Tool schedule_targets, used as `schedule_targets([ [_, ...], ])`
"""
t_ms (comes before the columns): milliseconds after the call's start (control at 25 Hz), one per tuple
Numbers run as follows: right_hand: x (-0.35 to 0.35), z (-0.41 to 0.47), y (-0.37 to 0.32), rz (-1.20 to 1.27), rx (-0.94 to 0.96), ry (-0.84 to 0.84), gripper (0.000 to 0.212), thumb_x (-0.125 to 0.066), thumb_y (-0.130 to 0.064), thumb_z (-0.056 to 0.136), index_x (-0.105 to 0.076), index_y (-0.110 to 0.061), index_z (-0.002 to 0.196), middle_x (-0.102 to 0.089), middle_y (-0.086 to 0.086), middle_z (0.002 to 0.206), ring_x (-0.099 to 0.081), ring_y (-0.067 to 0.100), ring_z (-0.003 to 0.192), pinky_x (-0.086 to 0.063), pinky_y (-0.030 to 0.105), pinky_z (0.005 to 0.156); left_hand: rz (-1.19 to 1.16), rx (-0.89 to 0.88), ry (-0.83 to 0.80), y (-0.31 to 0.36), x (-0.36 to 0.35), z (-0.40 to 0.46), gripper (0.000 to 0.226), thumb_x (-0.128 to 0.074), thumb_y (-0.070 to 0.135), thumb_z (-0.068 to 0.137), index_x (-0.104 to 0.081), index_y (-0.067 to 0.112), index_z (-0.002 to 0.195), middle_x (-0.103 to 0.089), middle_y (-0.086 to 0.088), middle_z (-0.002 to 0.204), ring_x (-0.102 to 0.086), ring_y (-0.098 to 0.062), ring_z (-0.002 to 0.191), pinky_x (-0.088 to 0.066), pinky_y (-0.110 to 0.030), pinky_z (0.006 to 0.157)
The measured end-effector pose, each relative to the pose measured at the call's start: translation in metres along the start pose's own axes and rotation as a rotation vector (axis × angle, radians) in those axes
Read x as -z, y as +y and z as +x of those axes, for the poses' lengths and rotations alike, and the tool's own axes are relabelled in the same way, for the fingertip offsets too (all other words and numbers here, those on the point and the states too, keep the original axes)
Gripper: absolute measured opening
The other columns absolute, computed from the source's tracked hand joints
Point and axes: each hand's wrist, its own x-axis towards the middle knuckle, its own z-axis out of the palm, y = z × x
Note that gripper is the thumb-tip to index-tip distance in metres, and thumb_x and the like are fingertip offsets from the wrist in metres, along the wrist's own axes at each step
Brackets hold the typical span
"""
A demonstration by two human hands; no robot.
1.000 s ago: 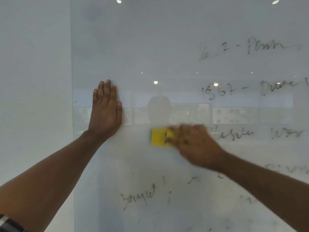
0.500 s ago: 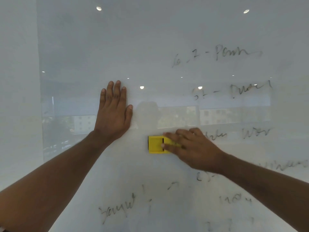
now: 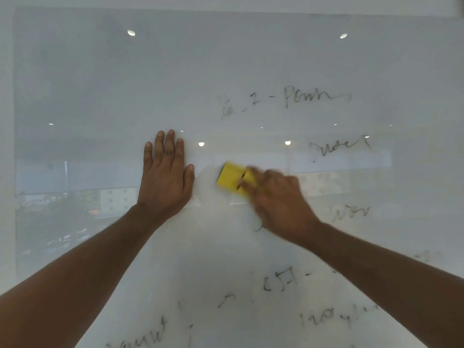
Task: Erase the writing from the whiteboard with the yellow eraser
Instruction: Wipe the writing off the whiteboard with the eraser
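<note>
A glossy whiteboard (image 3: pixel 105 79) fills the view. My right hand (image 3: pixel 277 197), blurred by motion, presses the yellow eraser (image 3: pixel 231 179) against the board near the middle. The eraser sits tilted, its left end free of my fingers. My left hand (image 3: pixel 164 177) lies flat on the board just left of the eraser, fingers together and pointing up. Faded black writing (image 3: pixel 313 97) remains at the upper right. More scrawls (image 3: pixel 339 146) lie right of the eraser, and further writing (image 3: pixel 278 282) runs along the bottom.
The board's left edge (image 3: pixel 14 146) meets a plain white wall. Ceiling lights (image 3: pixel 131 33) and a window scene reflect in the surface. The board's upper left part carries no writing.
The view has shifted left and up, so the writing sits further right. My right hand has carried the eraser up and tilted it; digits left of the second line are gone. My left hand stays flat.
</note>
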Motion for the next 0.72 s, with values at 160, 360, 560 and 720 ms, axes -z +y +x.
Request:
schedule_targets([
  [160, 0.003, 0.018, 0.045, -0.123, 0.121, 0.006, 0.056, -0.061, -0.024, 0.092, -0.054, -0.026, 0.147, -0.05, 0.013, 0.157, -0.062, 0.037, 0.115, -0.048, 0.042, 0.078, 0.004, 0.0, -0.002, 0.017, -0.003, 0.01, 0.063, -0.03, 0.034, 0.104, -0.029, -0.003, 0.156, -0.02, -0.024, 0.167, -0.011, -0.039, 0.158, -0.011, -0.059, 0.128],
  [360, 0.03, 0.08, 0.137, 0.047, -0.963, 0.144, 0.059, -0.049, -0.027, 0.101, -0.034, -0.022, 0.158, -0.031, 0.012, 0.165, -0.046, 0.043, 0.129, -0.043, 0.051, 0.096, 0.04, 0.028, -0.005, 0.023, -0.005, 0.009, 0.064, -0.026, 0.034, 0.104, -0.027, -0.003, 0.157, -0.019, -0.023, 0.168, -0.01, -0.038, 0.158, -0.011, -0.059, 0.128],
  [560, 0.025, 0.121, 0.057, 0.016, -0.363, 0.055, 0.058, -0.048, -0.025, 0.099, -0.035, -0.029, 0.156, -0.031, 0.008, 0.165, -0.048, 0.038, 0.127, -0.042, 0.045, 0.092, 0.039, 0.045, 0.01, 0.026, -0.004, 0.008, 0.065, -0.026, 0.034, 0.104, -0.029, -0.005, 0.155, -0.022, -0.025, 0.166, -0.013, -0.04, 0.157, -0.013, -0.06, 0.127],
  [720, 0.021, 0.115, 0.033, -0.023, 0.229, -0.065, 0.054, -0.044, -0.033, 0.103, -0.037, -0.033, 0.156, -0.031, 0.004, 0.167, -0.049, 0.033, 0.13, -0.039, 0.043, 0.091, 0.017, 0.063, 0.034, 0.028, -0.003, 0.007, 0.067, -0.029, 0.034, 0.103, -0.029, -0.009, 0.154, -0.022, -0.027, 0.165, -0.016, -0.041, 0.156, -0.014, -0.06, 0.127],
])
